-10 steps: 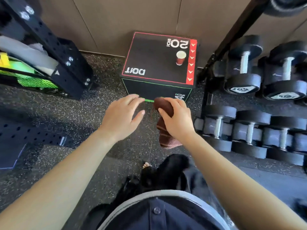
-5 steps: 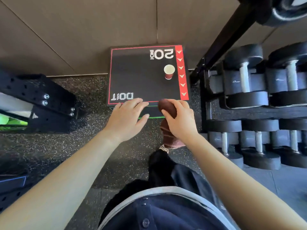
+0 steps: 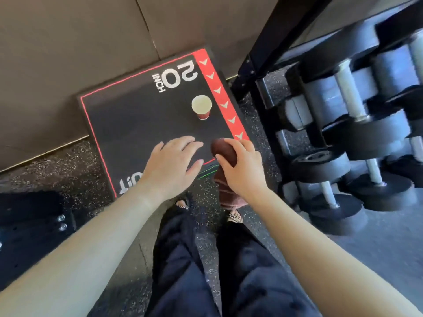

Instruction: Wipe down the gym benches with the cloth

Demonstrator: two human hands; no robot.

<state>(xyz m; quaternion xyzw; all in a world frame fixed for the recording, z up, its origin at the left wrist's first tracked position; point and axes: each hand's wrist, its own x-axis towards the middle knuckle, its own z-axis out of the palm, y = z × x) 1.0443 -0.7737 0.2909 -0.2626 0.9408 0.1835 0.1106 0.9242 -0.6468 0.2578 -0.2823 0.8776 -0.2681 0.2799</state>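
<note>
You stood over the near edge of the black jump box (image 3: 142, 124), with the dumbbell rack (image 3: 343, 124) just beside it on your right. The rack was the biggest hazard: a wide sweep to that side could likely have knocked your knuckles on its frame. On the box top, an open paper cup (image 3: 201, 107) stood upright near the red arrow strip, ahead of your right hand (image 3: 245, 170). A forward wipe could have tipped it, and whether it held any liquid could not be told. The smallest risk was the cloth (image 3: 225, 152) itself, which was bunched tight, so little of it would probably have met the surface.

Your right hand's fingers and thumb were curled round the brown cloth, holding the wad over the box's near right corner while its striped tail hung below your hand toward the floor. Your left hand (image 3: 170, 167) hovered palm down over the near edge, fingers loosely spread and holding nothing — whether it touched the box could not be told.
</note>
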